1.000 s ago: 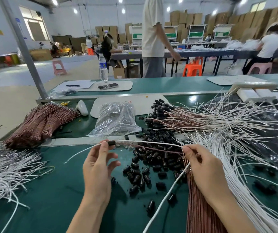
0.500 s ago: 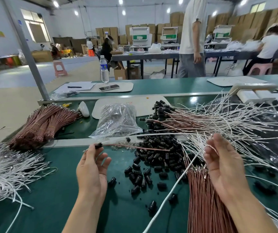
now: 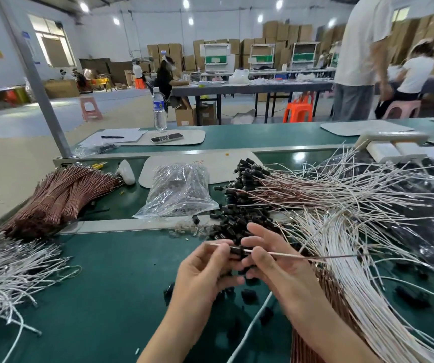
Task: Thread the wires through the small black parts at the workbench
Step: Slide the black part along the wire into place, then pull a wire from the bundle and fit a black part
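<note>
black plastic, the small part (image 3: 236, 250) is sitting pinched between both hands above the near green surface (image 3: 111, 297), a thin wire (image 3: 302, 255) apparently running through it and trailing right. the left hand (image 3: 205, 271) is curling its fingers (image 3: 218, 251) round the part while the right hand (image 3: 273, 263) is pinching the wire just beside it. a loosening pinch is likely risking the wire slipping back out, or the part dropping among the loose black parts (image 3: 239, 224) just beyond.

Left hand (image 3: 205, 273) and right hand (image 3: 273, 265) meeting fingertip to fingertip, forearms converging, left pinching small black part (image 3: 236, 250), right pinching wire (image 3: 302, 255)
</note>
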`<state>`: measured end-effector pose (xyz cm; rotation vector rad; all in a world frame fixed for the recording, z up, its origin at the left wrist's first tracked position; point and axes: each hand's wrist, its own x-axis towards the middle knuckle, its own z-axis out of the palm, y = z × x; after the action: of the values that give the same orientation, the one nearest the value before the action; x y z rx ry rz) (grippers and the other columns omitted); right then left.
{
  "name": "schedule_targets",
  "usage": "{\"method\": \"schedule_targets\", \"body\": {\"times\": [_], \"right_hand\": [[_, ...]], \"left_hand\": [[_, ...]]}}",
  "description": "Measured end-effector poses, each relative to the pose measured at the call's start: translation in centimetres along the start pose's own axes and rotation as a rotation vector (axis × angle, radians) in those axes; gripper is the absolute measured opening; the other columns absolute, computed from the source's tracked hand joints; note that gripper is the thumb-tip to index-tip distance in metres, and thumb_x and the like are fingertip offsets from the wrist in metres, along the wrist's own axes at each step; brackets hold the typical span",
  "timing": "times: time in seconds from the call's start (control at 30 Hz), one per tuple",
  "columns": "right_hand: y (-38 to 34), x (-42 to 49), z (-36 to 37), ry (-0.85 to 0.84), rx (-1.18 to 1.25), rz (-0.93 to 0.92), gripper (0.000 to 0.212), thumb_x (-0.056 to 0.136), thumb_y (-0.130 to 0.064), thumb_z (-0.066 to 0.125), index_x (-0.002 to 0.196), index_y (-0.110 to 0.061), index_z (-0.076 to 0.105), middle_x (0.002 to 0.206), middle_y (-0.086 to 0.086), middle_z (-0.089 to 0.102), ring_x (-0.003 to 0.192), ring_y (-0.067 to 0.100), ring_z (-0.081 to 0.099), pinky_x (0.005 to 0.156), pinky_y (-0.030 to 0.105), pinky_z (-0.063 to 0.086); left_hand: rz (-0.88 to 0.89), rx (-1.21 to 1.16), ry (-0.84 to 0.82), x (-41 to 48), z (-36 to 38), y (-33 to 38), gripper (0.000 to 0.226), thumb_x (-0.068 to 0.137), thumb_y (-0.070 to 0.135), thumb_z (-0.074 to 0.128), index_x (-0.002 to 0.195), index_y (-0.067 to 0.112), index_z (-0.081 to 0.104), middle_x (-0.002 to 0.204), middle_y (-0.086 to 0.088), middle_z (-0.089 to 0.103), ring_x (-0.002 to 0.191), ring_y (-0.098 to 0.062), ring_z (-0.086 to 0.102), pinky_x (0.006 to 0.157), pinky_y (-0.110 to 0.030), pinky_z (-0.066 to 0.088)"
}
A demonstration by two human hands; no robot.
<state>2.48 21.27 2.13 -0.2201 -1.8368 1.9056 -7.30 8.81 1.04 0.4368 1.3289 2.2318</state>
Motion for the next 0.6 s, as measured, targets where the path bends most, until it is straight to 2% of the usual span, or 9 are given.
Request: {"method": "schedule_targets", "body": {"times": [0.1, 0.27, 0.43, 0.6], "right_hand": [[0.1, 0.2, -0.2, 0.117, -0.018, -0.034, 0.020, 0.088, -0.035, 0.067, 0.105, -0.034, 0.078, 0.101, 0.003, 0.078, 0.087, 0.018, 0.075, 0.077, 0.021, 0.058], [0.5, 0.9, -1.6, 0.223, 0.101, 0.041, 0.022, 0.084, -0.032, 0.070, 0.104, -0.029, 0.079, 0.101, 0.010, 0.078, 0.081, 0.018, 0.074, 0.074, 0.021, 0.058], [0.7, 1.1, -2.1, 0.213, 0.150, 0.085, 0.040, 0.071, -0.043, 0.081, 0.110, -0.034, 0.076, 0.103, 0.009, 0.077, 0.088, 0.016, 0.074, 0.078, 0.019, 0.057], [1.2, 1.0, -1.6, 0.154, 0.172, 0.116, 0.045, 0.068, -0.042, 0.082, 0.112, -0.038, 0.075, 0.108, 0.008, 0.077, 0.089, 0.014, 0.073, 0.075, 0.019, 0.057]], "left_hand": [[0.004, 0.054, -0.019, 0.0, 0.0, -0.4, 0.023, 0.079, 0.032, 0.073, 0.093, 0.014, 0.078, 0.090, -0.015, 0.074, 0.077, -0.023, 0.072, 0.062, -0.030, 0.059], [0.014, 0.051, 0.031, 0.4, -1.1, -0.3, 0.017, 0.080, 0.026, 0.074, 0.090, 0.013, 0.077, 0.087, -0.014, 0.072, 0.074, -0.023, 0.070, 0.062, -0.029, 0.059], [0.027, 0.126, -0.006, 0.4, -1.1, -0.6, 0.020, 0.078, 0.027, 0.075, 0.093, 0.014, 0.080, 0.086, -0.010, 0.072, 0.075, -0.018, 0.069, 0.065, -0.027, 0.059], [0.058, 0.178, -0.056, 0.3, -1.0, -0.9, 0.023, 0.077, 0.031, 0.077, 0.097, 0.019, 0.079, 0.084, -0.006, 0.071, 0.074, -0.015, 0.067, 0.066, -0.027, 0.058]]}}
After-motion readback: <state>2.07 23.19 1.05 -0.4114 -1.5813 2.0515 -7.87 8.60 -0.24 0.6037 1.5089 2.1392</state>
